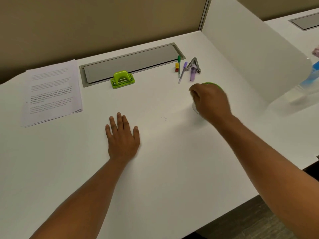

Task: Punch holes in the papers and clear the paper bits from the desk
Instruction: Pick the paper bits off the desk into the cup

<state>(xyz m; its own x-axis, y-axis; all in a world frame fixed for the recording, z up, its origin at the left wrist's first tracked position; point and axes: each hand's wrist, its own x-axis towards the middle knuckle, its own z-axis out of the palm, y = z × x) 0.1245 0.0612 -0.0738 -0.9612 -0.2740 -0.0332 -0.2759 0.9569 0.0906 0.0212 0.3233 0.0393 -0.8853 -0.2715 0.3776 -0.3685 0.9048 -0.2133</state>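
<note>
left hand [122,137] flat on desk [164,161], fingers spread | right hand [211,102] curled over one green-rimmed object [213,84], grip hidden | one paper stack [51,92] far left | one green hole punch [122,79] | a few paper bits [164,118] between hands | two pens [179,68]

Left grip [122,137] flat (right grip [209,102] curled)

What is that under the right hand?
A round object with a green rim and a clear edge peeks out around the right hand. The hand covers the rest, so I cannot identify it.
</note>
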